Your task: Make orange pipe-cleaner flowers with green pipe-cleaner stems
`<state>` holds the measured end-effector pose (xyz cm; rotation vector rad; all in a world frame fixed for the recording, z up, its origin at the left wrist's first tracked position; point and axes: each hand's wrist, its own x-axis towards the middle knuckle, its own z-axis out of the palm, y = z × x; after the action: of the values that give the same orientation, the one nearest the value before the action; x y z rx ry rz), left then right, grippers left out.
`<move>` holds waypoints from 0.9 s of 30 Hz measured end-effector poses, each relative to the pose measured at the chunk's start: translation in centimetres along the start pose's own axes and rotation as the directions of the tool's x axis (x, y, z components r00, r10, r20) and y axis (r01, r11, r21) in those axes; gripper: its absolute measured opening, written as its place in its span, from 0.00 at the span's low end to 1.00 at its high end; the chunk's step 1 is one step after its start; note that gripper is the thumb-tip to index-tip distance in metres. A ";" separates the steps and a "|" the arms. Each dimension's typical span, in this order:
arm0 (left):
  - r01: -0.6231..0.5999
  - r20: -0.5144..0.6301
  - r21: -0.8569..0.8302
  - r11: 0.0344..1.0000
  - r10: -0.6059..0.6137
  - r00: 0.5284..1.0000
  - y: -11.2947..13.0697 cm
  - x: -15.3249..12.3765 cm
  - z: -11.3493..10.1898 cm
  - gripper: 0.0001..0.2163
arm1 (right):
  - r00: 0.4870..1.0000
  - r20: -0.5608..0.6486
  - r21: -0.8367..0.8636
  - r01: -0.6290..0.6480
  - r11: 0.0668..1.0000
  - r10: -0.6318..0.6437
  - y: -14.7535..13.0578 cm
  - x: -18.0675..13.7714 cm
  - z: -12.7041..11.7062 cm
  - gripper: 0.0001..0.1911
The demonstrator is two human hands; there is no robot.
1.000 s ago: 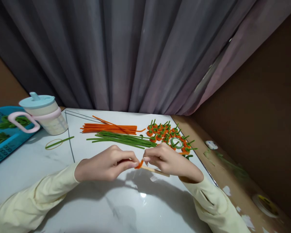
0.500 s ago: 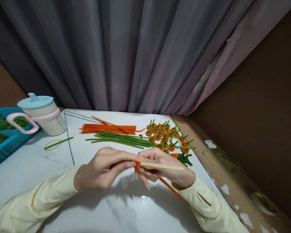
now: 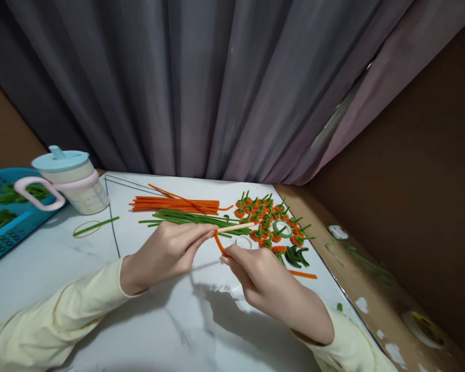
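Observation:
My left hand [image 3: 166,254] pinches the near end of a thin wooden stick [image 3: 236,227] that points away to the right. My right hand [image 3: 263,279] is closed on an orange pipe cleaner [image 3: 219,244], which bends up to the stick where my left fingertips meet it. Its far end [image 3: 303,274] shows on the table beyond my right hand. Behind the hands lie a bundle of orange pipe cleaners [image 3: 176,204], a bundle of green ones [image 3: 194,219] and several small orange pieces with green stems [image 3: 269,219].
A cup with a blue lid and pink handle [image 3: 67,181] stands at the left beside a blue basket [image 3: 5,217]. A white ring [image 3: 243,241] and a green tape roll [image 3: 282,228] lie among the pieces. Curtains hang behind; brown board runs along the right.
The stick has swung from pointing right over my right hand to pointing away toward the orange pieces. My right hand dropped lower and turned, drawing the orange pipe cleaner under the stick.

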<state>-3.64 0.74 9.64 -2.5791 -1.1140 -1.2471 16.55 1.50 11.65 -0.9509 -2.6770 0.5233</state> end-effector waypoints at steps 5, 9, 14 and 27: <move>0.023 0.300 -0.059 0.998 -0.005 0.954 0.1 0.1 -0.5 0.10 | 0.992 0.030 -0.294 0.125 0.947 -0.121 0.9 -0.1 -0.4 0.17; 0.075 0.480 -0.223 0.972 0.043 0.876 0.9 0.8 -1.5 0.10 | 0.976 -0.054 -0.184 0.199 0.962 -0.212 2.0 0.1 -1.1 0.17; 0.170 0.487 -0.311 0.935 0.003 0.873 1.1 0.9 -1.7 0.10 | 0.990 0.050 0.370 0.105 0.923 -0.132 3.3 1.4 -1.7 0.12; -0.090 -0.003 -0.231 0.969 0.091 0.996 0.8 0.6 -1.3 0.09 | 0.953 0.288 0.944 -0.267 0.193 -0.093 2.9 2.3 1.7 0.14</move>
<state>-3.68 0.03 11.10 -2.7652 -0.8878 -1.4239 15.81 4.63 9.21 -0.5569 -1.6655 2.2032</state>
